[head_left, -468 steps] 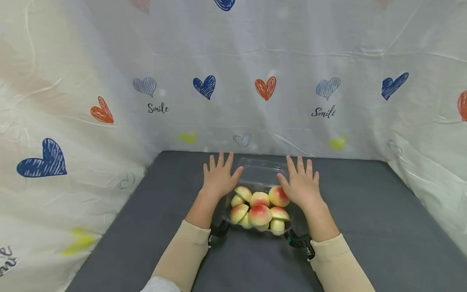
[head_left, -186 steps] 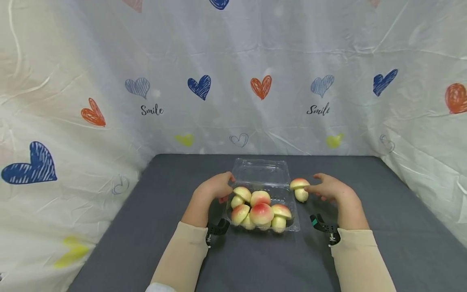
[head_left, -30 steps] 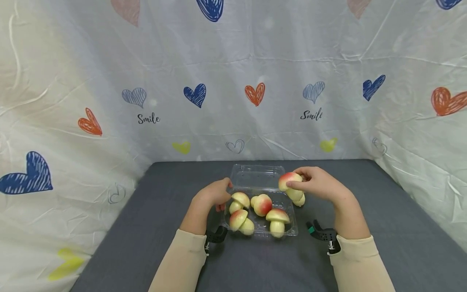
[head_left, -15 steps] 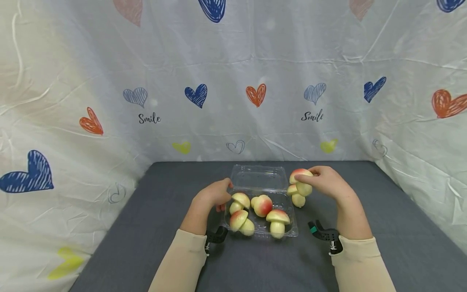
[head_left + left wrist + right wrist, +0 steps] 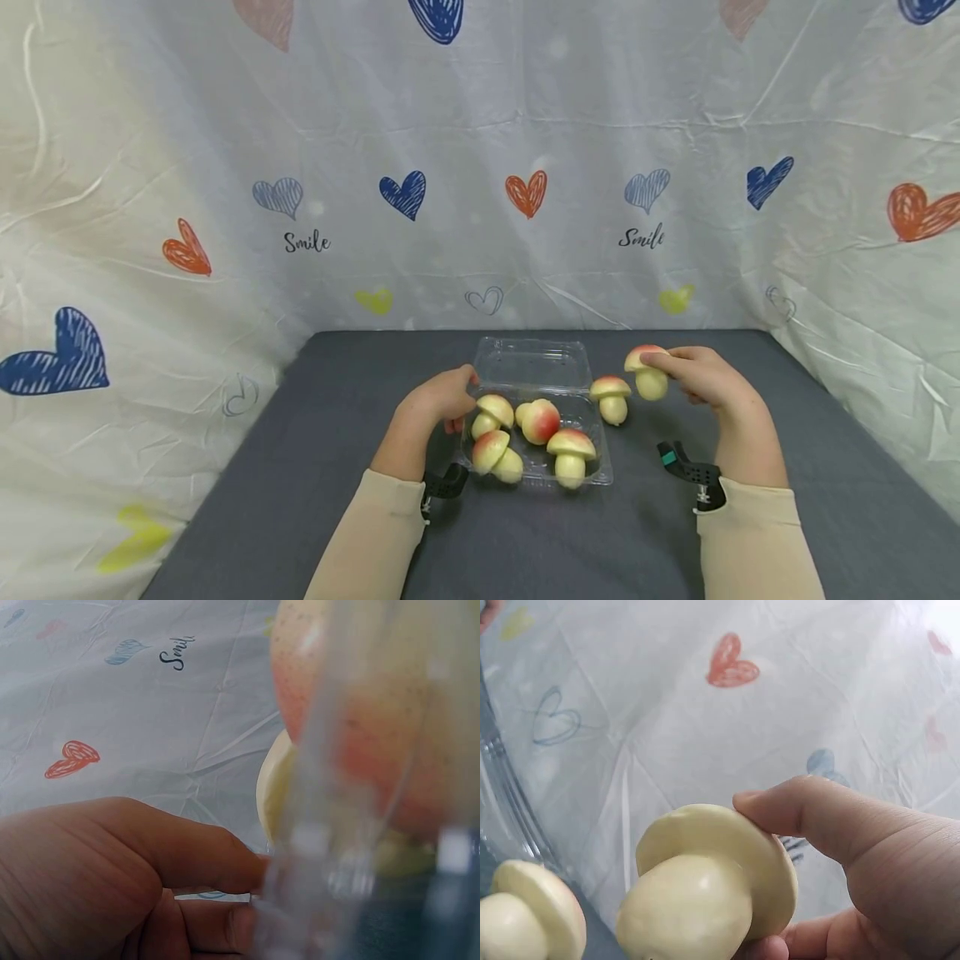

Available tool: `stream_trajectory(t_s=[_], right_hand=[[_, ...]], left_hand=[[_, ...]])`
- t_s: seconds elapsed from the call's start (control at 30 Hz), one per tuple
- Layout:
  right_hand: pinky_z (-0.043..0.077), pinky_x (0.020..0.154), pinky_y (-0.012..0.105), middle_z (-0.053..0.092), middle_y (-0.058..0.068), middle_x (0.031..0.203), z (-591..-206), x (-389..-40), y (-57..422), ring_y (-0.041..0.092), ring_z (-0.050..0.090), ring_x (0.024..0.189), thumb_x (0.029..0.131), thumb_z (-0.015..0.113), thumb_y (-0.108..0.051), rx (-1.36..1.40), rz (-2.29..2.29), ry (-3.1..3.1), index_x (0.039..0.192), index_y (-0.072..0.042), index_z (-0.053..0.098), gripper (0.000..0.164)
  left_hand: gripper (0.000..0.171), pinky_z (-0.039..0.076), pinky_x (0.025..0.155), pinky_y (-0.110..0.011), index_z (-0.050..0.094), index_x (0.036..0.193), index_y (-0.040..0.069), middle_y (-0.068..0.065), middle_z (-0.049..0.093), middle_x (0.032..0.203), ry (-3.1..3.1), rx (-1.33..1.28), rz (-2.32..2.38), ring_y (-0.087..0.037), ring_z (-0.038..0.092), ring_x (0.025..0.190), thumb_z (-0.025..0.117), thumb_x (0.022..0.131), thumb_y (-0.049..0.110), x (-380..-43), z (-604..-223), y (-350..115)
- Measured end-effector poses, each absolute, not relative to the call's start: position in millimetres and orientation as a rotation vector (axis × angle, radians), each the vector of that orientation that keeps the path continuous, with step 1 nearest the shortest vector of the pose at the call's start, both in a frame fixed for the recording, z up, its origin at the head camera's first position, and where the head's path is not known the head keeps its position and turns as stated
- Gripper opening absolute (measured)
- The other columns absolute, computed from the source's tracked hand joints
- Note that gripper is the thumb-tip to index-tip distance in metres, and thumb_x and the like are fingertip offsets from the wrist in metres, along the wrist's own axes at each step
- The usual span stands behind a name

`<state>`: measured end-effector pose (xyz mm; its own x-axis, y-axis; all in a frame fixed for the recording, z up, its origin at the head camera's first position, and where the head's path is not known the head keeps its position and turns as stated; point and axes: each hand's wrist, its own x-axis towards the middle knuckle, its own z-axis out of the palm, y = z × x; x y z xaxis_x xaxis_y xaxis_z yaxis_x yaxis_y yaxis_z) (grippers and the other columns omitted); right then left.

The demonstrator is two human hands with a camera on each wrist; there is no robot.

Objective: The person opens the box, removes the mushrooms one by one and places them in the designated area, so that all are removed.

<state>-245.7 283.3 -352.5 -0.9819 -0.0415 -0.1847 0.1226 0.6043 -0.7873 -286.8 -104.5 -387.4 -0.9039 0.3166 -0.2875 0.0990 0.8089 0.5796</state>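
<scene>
Mushroom (image 5: 650,382) with a red-tinged cap is being held over the grey table (image 5: 570,542), right of the clear clamshell container (image 5: 604,477); the right hand (image 5: 712,379) is pinching its cap between thumb and fingers. A second mushroom (image 5: 613,407) is standing upright on the table just beside the container. The left hand (image 5: 438,396), fingers curled, is gripping the container's left edge. Four more mushrooms (image 5: 570,457) are sitting inside, the lid (image 5: 532,362) lying open behind them.
</scene>
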Motion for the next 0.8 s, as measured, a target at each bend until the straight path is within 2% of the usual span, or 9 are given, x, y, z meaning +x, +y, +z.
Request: stream_trajectory(t_s=[0.07, 0.13, 0.27, 0.47, 0.8], right_hand=[[0.032, 0.051, 0.033, 0.025, -0.007, 0.056, -356, -247, 289, 0.011, 0.022, 0.048, 0.097, 0.061, -0.06, 0.074, -1.336, 2.63, 0.114, 0.0, 0.062, 0.063], [0.032, 0.051, 0.033, 0.025, -0.006, 0.056, -359, -249, 292, 0.011, 0.022, 0.047, 0.096, 0.062, -0.06, 0.098, -1.345, 2.618, 0.093, -0.007, 0.059, 0.054], [0.031, 0.05, 0.032, 0.025, -0.007, 0.054, -367, -254, 296, 0.011, 0.023, 0.047, 0.095, 0.062, -0.063, 0.163, -1.335, 2.596, 0.069, -0.018, 0.045, 0.055], [0.033, 0.054, 0.033, 0.026, -0.007, 0.053, -383, -261, 298, 0.01, 0.025, 0.046, 0.093, 0.063, -0.065, 0.295, -1.328, 2.536, 0.064, -0.019, 0.043, 0.058], [0.032, 0.056, 0.033, 0.03, -0.006, 0.054, -398, -263, 301, 0.012, 0.025, 0.05, 0.094, 0.064, -0.062, 0.318, -1.326, 2.499, 0.062, -0.021, 0.043, 0.056]], left_hand=[[0.041, 0.056, 0.067, -0.049, 0.047, 0.142, 0.007, -0.016, 0.067, 0.071, 2.621, 0.314, 0.811, -0.03, 0.064, 0.058, 0.053, 0.102, 0.005, -287, -388, -105], [0.04, 0.056, 0.067, -0.049, 0.047, 0.142, 0.007, -0.016, 0.067, 0.071, 2.621, 0.315, 0.81, -0.03, 0.064, 0.058, 0.053, 0.102, 0.005, -288, -388, -105], [0.041, 0.056, 0.068, -0.05, 0.047, 0.143, 0.007, -0.016, 0.067, 0.07, 2.621, 0.309, 0.811, -0.031, 0.064, 0.059, 0.053, 0.102, 0.006, -289, -389, -106], [0.041, 0.056, 0.066, -0.048, 0.046, 0.143, 0.006, -0.016, 0.067, 0.069, 2.619, 0.316, 0.813, -0.03, 0.064, 0.058, 0.052, 0.103, 0.005, -289, -390, -106], [0.041, 0.055, 0.063, -0.045, 0.045, 0.143, 0.006, -0.016, 0.067, 0.069, 2.617, 0.327, 0.81, -0.03, 0.064, 0.058, 0.052, 0.104, 0.007, -288, -389, -104]])
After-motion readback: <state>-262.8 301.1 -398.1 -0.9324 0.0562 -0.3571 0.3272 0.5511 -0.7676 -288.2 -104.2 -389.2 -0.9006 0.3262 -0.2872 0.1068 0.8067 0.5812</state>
